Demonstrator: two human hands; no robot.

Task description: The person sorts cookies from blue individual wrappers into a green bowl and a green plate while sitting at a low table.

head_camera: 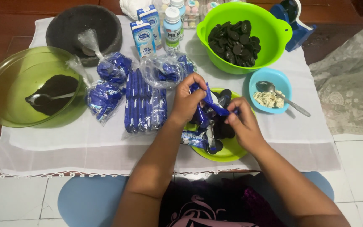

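Note:
My left hand (187, 101) and my right hand (242, 124) both grip a blue cookie wrapper (212, 102), pulling it apart above a small green plate (230, 152). Dark round cookies (221, 128) and empty blue wrappers (195, 138) lie on that plate. To the left of my left hand lie several blue cookie packs (144, 107) and clear plastic bags with more blue packs (104, 96).
A bright green bowl (274, 31) holds dark cookie halves. A small blue bowl (276, 80) has white cream and a spoon. A clear green bowl (9, 80) holds dark crumbs with a spoon. Stone mortar (85, 25), milk cartons (143, 35), a bottle (172, 25) and a tape dispenser (295, 21) stand behind.

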